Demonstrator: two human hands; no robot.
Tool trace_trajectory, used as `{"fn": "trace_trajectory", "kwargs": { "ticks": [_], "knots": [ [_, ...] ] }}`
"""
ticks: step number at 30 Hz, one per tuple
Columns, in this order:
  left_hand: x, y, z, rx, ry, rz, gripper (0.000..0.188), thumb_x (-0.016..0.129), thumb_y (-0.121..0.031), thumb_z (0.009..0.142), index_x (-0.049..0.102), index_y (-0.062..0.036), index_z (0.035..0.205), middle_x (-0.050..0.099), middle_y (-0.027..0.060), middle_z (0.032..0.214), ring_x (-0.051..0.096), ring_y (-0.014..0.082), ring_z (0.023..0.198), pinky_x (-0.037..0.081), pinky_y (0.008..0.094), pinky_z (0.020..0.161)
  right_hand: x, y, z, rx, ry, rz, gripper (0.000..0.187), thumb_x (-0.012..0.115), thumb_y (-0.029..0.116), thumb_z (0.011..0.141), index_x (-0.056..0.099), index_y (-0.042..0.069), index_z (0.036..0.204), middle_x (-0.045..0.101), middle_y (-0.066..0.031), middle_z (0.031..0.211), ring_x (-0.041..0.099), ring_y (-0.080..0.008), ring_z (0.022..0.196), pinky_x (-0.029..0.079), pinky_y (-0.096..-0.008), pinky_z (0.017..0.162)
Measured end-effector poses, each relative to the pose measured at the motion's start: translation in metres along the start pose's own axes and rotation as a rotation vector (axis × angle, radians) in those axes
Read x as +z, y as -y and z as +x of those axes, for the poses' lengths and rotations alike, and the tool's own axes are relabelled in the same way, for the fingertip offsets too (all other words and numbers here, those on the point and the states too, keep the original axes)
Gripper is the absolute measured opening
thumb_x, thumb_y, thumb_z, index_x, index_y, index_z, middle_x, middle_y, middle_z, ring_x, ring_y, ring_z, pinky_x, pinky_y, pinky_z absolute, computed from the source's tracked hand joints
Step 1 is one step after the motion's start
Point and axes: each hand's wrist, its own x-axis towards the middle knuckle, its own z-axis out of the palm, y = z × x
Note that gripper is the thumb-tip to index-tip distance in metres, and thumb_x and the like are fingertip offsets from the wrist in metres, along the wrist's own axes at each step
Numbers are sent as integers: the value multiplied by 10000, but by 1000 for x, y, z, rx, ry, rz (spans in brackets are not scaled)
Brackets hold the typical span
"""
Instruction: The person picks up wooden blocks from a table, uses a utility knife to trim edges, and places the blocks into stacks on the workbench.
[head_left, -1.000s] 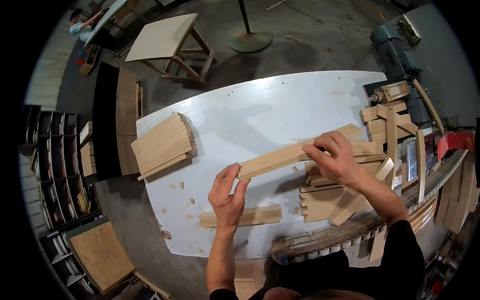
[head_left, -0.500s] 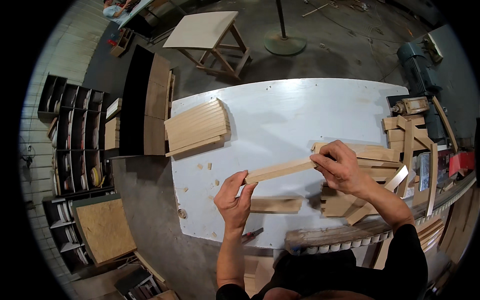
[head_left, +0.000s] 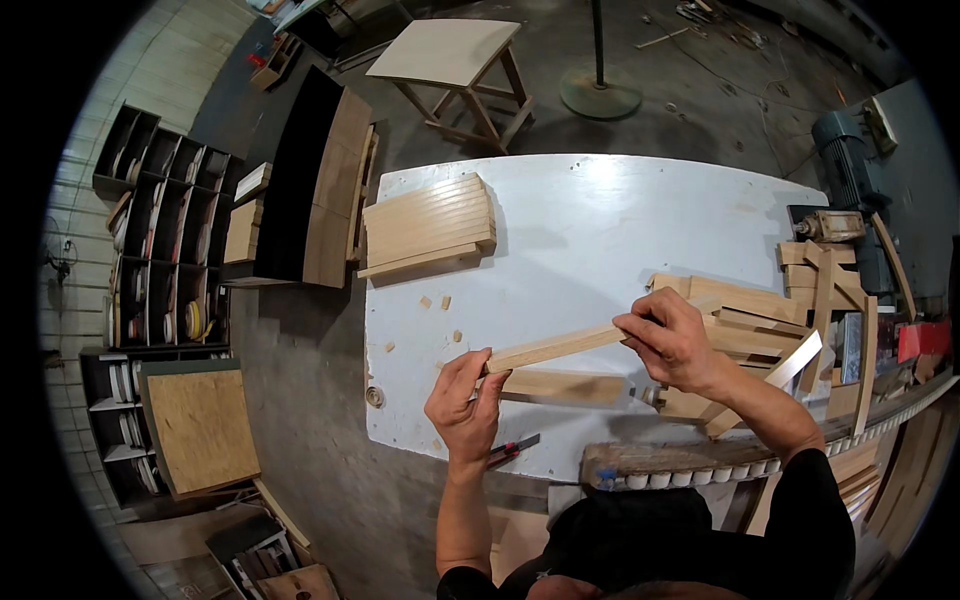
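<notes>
Between my two hands a short wooden strip (head_left: 555, 349) is held up over the white tabletop (head_left: 580, 230), its right end a bit higher in view. My left hand (head_left: 464, 400) pinches the left end with thumb and fingers. At the other end, my right hand (head_left: 668, 338) grips it the same way. Below the strip, another wooden piece (head_left: 565, 387) lies on the table. A red and black utility knife (head_left: 514, 451) rests by the table's near edge, close to my left wrist.
A neat row of wooden strips (head_left: 428, 226) lies at the table's far left, with small wood offcuts (head_left: 446, 301) nearby. Loose wooden pieces (head_left: 745, 300) are heaped at the right, beside a motor (head_left: 848, 160). A roller rail (head_left: 700, 465) runs along the near right edge.
The view has shifted, so the table sits farther right. Both hands keep hold of the strip, which has turned slightly and shows a different face.
</notes>
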Motion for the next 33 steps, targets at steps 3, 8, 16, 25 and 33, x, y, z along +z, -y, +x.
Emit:
{"fn": "trace_trajectory", "kwargs": {
  "ticks": [3, 8, 16, 25, 33],
  "knots": [
    [-9, 2, -6, 14, -28, 31, 290, 762, 6, 785, 718, -5, 1072, 697, 145, 970, 677, 205, 788, 542, 291, 720, 6, 7, 0, -49, -29, -37, 359, 771, -18, 674, 687, 57, 1015, 598, -67, 859, 557, -224, 730, 447, -337, 571],
    [-23, 4, -12, 34, -61, 50, 296, 762, 22, 777, 720, -10, 1068, 703, 150, 961, 693, 223, 811, 548, 301, 727, 14, 20, 6, -89, -47, -53, 361, 770, -21, 676, 685, 60, 1017, 595, -59, 833, 554, -219, 702, 435, -330, 558],
    [-41, 11, -22, 27, -103, 90, 289, 773, 21, 770, 720, -8, 1053, 707, 147, 957, 699, 224, 822, 552, 300, 731, 28, 34, 14, -156, -46, -101, 317, 754, -12, 711, 683, 54, 1013, 593, -53, 829, 555, -219, 698, 436, -333, 567],
    [-51, 25, -32, 5, -199, -57, 348, 779, 42, 756, 689, -12, 1088, 678, 131, 1000, 663, 236, 881, 539, 321, 779, 26, 50, 33, -475, -147, -371, 492, 646, 51, 592, 705, 17, 1079, 568, -51, 855, 553, -237, 774, 496, -381, 683],
    [-57, 13, -3, 94, -177, -144, 335, 778, 33, 749, 691, -8, 1069, 679, 136, 992, 662, 248, 876, 536, 324, 776, 1, 68, 48, -452, -141, -447, 519, 679, 13, 598, 697, 33, 1116, 575, -50, 892, 558, -232, 805, 498, -375, 704]
  ]
}}
